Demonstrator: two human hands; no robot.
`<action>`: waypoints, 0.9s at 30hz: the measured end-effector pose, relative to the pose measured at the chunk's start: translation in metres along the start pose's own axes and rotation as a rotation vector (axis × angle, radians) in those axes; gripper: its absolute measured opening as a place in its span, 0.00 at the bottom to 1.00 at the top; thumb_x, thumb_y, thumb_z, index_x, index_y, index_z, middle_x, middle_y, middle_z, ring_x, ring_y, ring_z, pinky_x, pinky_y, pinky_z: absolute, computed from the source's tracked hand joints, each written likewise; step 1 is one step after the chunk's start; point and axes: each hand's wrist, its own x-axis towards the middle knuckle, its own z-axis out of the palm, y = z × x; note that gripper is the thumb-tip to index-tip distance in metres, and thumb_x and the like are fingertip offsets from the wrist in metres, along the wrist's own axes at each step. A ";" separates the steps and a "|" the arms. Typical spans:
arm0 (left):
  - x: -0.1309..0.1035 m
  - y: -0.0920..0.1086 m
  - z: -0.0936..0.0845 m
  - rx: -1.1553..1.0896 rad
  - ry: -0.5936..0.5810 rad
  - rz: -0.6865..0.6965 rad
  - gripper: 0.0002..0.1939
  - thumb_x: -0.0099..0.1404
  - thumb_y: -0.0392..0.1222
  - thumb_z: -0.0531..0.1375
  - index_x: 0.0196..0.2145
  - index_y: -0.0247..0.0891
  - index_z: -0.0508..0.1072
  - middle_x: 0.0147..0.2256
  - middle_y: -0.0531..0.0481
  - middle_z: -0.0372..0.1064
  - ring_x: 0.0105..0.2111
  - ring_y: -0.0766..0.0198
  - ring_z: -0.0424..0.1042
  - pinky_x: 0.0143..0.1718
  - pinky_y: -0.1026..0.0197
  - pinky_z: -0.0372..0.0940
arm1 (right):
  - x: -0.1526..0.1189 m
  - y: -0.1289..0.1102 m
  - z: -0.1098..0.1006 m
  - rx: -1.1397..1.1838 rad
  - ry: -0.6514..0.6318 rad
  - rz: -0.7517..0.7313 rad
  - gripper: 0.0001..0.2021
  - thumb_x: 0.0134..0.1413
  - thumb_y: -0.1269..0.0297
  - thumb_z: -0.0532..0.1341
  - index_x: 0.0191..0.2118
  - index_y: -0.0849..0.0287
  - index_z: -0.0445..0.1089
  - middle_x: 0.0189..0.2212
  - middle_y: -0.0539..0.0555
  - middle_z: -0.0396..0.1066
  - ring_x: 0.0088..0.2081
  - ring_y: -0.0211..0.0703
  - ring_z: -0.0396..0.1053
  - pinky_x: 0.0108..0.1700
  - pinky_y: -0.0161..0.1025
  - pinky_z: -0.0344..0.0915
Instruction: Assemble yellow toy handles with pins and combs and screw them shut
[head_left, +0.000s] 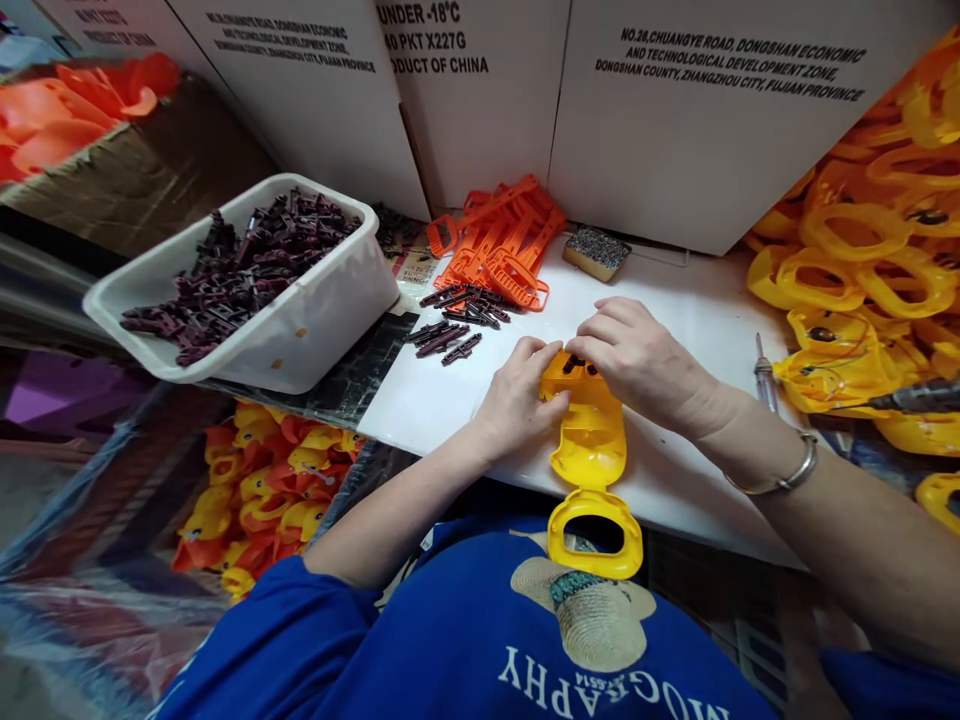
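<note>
- our left hand grips the yellow shell at the edge of the white surface
- our right hand curls over its dark part, grip hidden from us

Bare table opens right of the right grip, as far as a slim tool and piled yellow parts. Beyond and left of the left grip, orange pieces and dark clips stand in the way, tall boxes behind.
</note>
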 end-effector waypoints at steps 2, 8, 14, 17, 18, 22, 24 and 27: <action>0.001 0.001 -0.001 0.000 -0.009 0.004 0.27 0.62 0.38 0.61 0.59 0.32 0.70 0.49 0.40 0.69 0.47 0.54 0.73 0.50 0.52 0.73 | 0.000 -0.001 0.001 0.021 0.019 -0.019 0.18 0.70 0.74 0.51 0.41 0.59 0.79 0.34 0.60 0.75 0.42 0.52 0.65 0.51 0.53 0.65; 0.002 0.002 -0.004 0.000 -0.033 0.010 0.26 0.62 0.37 0.61 0.58 0.33 0.71 0.47 0.42 0.69 0.46 0.55 0.72 0.49 0.53 0.72 | 0.000 -0.003 0.004 -0.020 0.041 -0.056 0.20 0.70 0.75 0.48 0.42 0.62 0.79 0.34 0.62 0.75 0.40 0.52 0.65 0.48 0.51 0.67; 0.002 0.000 -0.003 0.001 -0.029 0.010 0.29 0.61 0.37 0.61 0.60 0.37 0.70 0.47 0.44 0.69 0.46 0.56 0.73 0.50 0.53 0.72 | -0.004 -0.002 0.006 -0.026 0.019 0.007 0.16 0.69 0.74 0.52 0.43 0.63 0.79 0.35 0.62 0.76 0.40 0.52 0.66 0.46 0.49 0.67; 0.003 -0.001 -0.003 -0.003 -0.034 0.009 0.28 0.61 0.37 0.62 0.60 0.36 0.71 0.48 0.43 0.70 0.46 0.56 0.73 0.49 0.53 0.72 | -0.005 -0.004 0.005 -0.054 -0.010 0.005 0.16 0.68 0.75 0.52 0.43 0.63 0.78 0.35 0.62 0.76 0.40 0.52 0.67 0.45 0.49 0.67; 0.003 -0.002 -0.003 -0.006 -0.037 0.009 0.28 0.61 0.37 0.62 0.59 0.35 0.71 0.47 0.43 0.70 0.46 0.56 0.73 0.49 0.54 0.72 | -0.004 -0.005 0.005 -0.068 -0.027 -0.011 0.16 0.69 0.76 0.51 0.42 0.64 0.78 0.35 0.62 0.76 0.40 0.52 0.67 0.45 0.49 0.67; 0.006 -0.003 -0.004 -0.027 -0.049 0.004 0.26 0.60 0.36 0.61 0.57 0.33 0.72 0.46 0.43 0.70 0.44 0.57 0.73 0.48 0.55 0.72 | 0.000 -0.003 0.010 -0.075 -0.062 -0.106 0.17 0.68 0.78 0.50 0.40 0.66 0.78 0.34 0.63 0.76 0.39 0.51 0.69 0.46 0.49 0.69; 0.008 -0.004 -0.005 -0.044 -0.054 -0.003 0.26 0.60 0.35 0.61 0.56 0.33 0.73 0.45 0.44 0.70 0.43 0.58 0.73 0.47 0.56 0.72 | 0.002 0.000 0.015 -0.033 -0.054 -0.118 0.17 0.67 0.78 0.50 0.40 0.66 0.78 0.35 0.63 0.77 0.41 0.52 0.70 0.48 0.49 0.71; 0.008 -0.004 -0.006 -0.060 -0.060 -0.017 0.25 0.59 0.35 0.62 0.55 0.35 0.74 0.44 0.46 0.70 0.42 0.59 0.73 0.47 0.57 0.72 | 0.001 0.005 0.018 0.076 -0.014 -0.080 0.15 0.68 0.76 0.53 0.43 0.63 0.78 0.36 0.60 0.79 0.40 0.49 0.72 0.49 0.49 0.72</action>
